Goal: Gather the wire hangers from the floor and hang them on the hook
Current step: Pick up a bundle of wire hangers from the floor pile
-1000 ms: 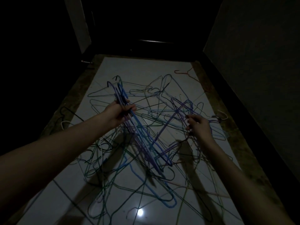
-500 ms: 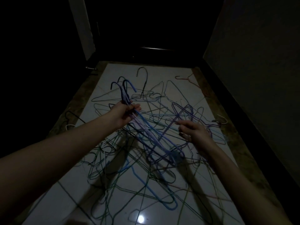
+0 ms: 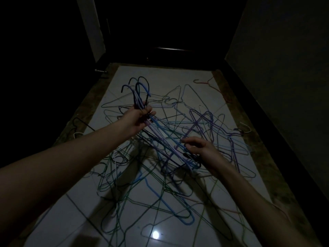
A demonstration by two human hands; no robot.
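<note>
Gripping a bundle of hangers [image 3: 142, 104] by their necks, your left hand [image 3: 138, 120] holds them raised, hooks up, over the tangled pile [image 3: 160, 175] on the tiled floor [image 3: 71, 220]. Your right hand [image 3: 201, 148] has loosely curled fingers at the bundle's lower ends; I cannot tell whether it grips a wire. Lifting now could drag snagged hangers along, since the bundle's bottoms cross into the pile.

Tangle of wire hangers [image 3: 160, 175] covered most of the white tiled floor [image 3: 71, 220], bare tile lay at the near left corner and far end, dark wall [image 3: 284, 86] closed the right side, pink hanger [image 3: 206, 82] lay apart.
</note>
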